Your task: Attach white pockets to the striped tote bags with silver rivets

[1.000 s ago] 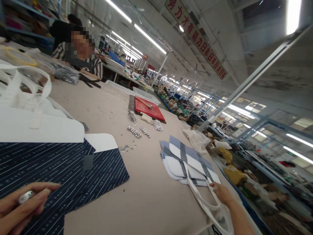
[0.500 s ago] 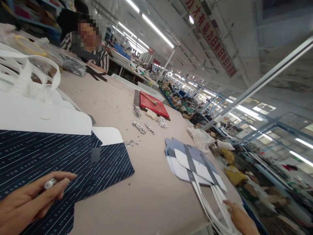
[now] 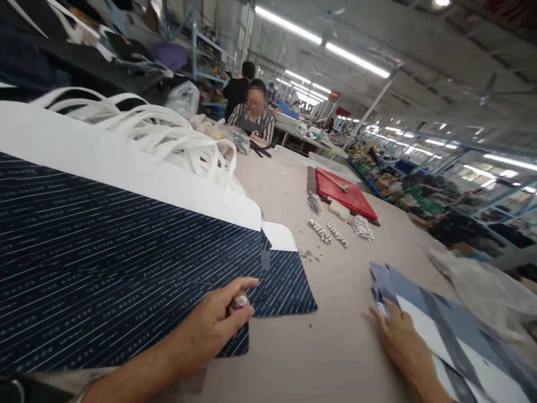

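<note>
Fabric: navy striped pieces (image 3: 138, 257) with printed lettering lie across the left side of the tabletop (image 3: 335, 358), a small grey patch (image 3: 265, 260) near their right end.
Straps: white loops (image 3: 176, 145) bunch up behind the broad white band along the far edge of the navy striped pieces.
Left hand: I have it (image 3: 210, 324) over the near right part of the navy striped pieces — its grip curls around a white-tipped item (image 3: 240, 301), index finger and thumb reaching past it.
Right hand: it (image 3: 403, 336) is at the near left corner of the blue-and-white stack (image 3: 453, 330); I cannot tell from my view whether the grip pinches a layer or only touches.
Tray: red, flat (image 3: 356, 198), farther back, with a hammer (image 3: 344, 188) on it.
Rolls: black-and-white bundles (image 3: 320, 232) sit just in front of the tray, metal bits (image 3: 308, 254) scattered nearby.
Plastic: a clear sheet (image 3: 482, 291) lies beyond the stack, on the right.
Person: striped top (image 3: 268, 127), seated at the far end — hands low near dark strips (image 3: 260, 148).
</note>
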Action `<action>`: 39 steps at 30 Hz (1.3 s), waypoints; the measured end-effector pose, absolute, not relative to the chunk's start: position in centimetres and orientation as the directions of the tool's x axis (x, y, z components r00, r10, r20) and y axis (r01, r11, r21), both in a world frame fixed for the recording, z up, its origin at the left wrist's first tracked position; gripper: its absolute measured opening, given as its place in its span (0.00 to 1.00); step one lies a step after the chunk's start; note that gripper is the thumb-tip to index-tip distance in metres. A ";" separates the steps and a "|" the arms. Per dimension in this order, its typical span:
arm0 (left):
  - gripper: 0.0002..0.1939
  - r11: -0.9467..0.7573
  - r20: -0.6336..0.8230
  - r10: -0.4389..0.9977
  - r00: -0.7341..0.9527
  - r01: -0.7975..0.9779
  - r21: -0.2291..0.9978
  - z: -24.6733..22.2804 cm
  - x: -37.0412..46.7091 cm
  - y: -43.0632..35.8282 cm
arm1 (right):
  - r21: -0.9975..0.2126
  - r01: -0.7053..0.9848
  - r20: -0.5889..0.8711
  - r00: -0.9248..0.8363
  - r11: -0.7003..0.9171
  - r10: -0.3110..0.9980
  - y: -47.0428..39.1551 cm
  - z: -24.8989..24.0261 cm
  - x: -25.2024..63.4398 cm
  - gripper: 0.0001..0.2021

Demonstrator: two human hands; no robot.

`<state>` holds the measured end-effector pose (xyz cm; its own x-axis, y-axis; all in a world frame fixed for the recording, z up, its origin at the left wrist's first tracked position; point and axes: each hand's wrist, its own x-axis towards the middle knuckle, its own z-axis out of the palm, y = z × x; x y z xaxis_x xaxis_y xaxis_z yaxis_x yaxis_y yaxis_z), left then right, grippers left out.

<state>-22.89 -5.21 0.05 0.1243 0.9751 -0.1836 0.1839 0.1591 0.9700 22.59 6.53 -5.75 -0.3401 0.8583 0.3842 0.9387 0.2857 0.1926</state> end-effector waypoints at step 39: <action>0.20 0.165 0.139 0.937 -0.321 0.755 0.634 4.2 -40.7 1.5 | -0.786 -0.330 -0.244 -0.611 -0.523 0.753 1.8 -3.0 -12.5 0.15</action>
